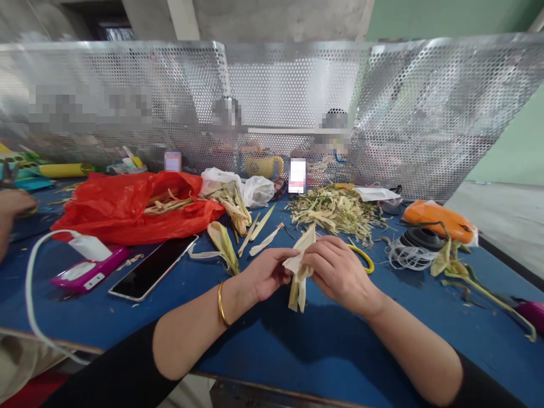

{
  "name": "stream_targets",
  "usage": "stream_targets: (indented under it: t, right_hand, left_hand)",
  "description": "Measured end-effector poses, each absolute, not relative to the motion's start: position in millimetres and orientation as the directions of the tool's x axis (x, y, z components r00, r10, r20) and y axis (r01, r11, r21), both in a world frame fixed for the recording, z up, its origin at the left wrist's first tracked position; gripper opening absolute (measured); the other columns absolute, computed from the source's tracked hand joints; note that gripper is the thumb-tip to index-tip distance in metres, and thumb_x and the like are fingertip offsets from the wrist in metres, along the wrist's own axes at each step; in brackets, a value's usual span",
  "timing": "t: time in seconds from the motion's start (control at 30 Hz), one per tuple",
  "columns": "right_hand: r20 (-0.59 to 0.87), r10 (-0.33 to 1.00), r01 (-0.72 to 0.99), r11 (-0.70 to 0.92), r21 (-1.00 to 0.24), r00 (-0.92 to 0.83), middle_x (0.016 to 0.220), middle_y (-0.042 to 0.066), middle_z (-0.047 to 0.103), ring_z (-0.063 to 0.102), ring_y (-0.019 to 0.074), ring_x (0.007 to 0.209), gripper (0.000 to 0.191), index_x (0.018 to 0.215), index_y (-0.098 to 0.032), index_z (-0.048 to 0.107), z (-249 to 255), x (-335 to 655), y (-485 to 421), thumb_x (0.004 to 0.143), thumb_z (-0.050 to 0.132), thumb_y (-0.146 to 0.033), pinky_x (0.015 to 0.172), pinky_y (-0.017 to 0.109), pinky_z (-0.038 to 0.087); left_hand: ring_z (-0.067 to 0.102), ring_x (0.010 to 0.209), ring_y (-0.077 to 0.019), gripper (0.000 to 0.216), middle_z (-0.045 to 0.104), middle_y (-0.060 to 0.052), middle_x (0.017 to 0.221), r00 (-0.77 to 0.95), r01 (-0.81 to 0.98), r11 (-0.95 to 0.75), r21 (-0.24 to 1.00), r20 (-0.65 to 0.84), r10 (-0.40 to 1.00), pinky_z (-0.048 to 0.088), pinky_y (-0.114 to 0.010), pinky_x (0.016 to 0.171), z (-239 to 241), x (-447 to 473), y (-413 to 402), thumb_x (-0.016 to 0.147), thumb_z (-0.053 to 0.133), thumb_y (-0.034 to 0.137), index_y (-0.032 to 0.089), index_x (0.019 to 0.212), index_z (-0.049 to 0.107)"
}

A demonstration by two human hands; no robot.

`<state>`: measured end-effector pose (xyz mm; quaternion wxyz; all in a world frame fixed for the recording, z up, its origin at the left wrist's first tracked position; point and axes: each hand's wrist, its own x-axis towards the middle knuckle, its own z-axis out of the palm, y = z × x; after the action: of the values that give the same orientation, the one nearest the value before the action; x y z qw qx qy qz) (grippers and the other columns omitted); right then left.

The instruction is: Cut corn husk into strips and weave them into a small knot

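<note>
Dried corn husk – pale, folded, held above the near middle of the blue table.
Left hand – fingers curled, pinching the husk's left edge; gold bangle at the wrist.
Right hand – closed over the husk's right side, fingertips meeting the left hand's.
Behind the hands: loose husk leaves, a heap of shredded husk strips.
Left: red plastic bag, smartphone lying flat.
Far left: another person's hand.
</note>
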<state>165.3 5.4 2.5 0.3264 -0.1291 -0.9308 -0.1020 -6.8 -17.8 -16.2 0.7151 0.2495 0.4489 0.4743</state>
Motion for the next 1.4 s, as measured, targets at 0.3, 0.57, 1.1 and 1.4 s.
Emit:
stream_targets:
  t: [0.3, 0.57, 1.1, 1.4]
  right_hand:
    - [0.795, 0.395, 0.404, 0.891, -0.209, -0.460, 0.082, 0.003, 0.070, 0.063, 0.0189, 0.079, 0.010, 0.087, -0.023, 0.064, 4.1, 170.9, 10.0, 0.090, 0.056, -0.017, 0.086, 0.037, 0.044]
    - [0.606, 0.771, 0.332, 0.634, -0.698, -0.196, 0.069, 0.000, 0.064, 0.056, 0.0169, 0.065, 0.012, 0.074, -0.022, 0.065, 6.0, 168.7, 6.8, 0.083, 0.063, -0.030, 0.061, 0.028, 0.042]
    - [0.332, 0.942, -0.179, 0.318, -0.931, -0.054, 0.069, -0.002, 0.065, 0.054, 0.0131, 0.060, 0.021, 0.078, -0.021, 0.063, 8.6, 161.4, 6.8, 0.071, 0.076, -0.037, 0.057, 0.025, 0.046]
    - [0.311, 0.941, -0.094, 0.300, -0.949, -0.130, 0.061, -0.002, 0.058, 0.047, 0.0120, 0.056, 0.024, 0.072, -0.019, 0.064, 1.6, 159.3, 4.1, 0.071, 0.075, -0.040, 0.052, 0.024, 0.039]
  left_hand:
    - [0.039, 0.044, -0.0041, 0.023, 0.051, 0.005, 0.059, 0.179, -0.414, 0.369, 0.832, -0.323, 0.929, 0.029, -0.017, 0.043, -14.5, -7.6, -20.1, 0.068, 0.069, 0.022, 0.016, 0.090, 0.065]
    - [0.058, 0.095, -0.0192, 0.033, 0.066, -0.007, 0.098, -0.039, -0.047, -0.158, 0.986, 0.156, 0.987, 0.045, -0.026, 0.080, -1.9, -6.9, -28.2, 0.077, 0.065, 0.048, 0.017, 0.086, 0.073]
    - [0.053, 0.066, -0.0125, 0.024, 0.064, 0.000, 0.071, 0.048, -0.107, -0.109, 0.988, 0.115, 0.992, 0.042, -0.024, 0.063, -5.8, 0.2, -31.0, 0.073, 0.071, 0.039, 0.015, 0.074, 0.069]
    - [0.047, 0.058, -0.0099, 0.028, 0.060, 0.001, 0.063, -0.085, -0.147, -0.091, 0.985, 0.079, 0.993, 0.038, -0.022, 0.056, -7.3, 0.8, -28.5, 0.067, 0.076, 0.040, 0.013, 0.068, 0.068]
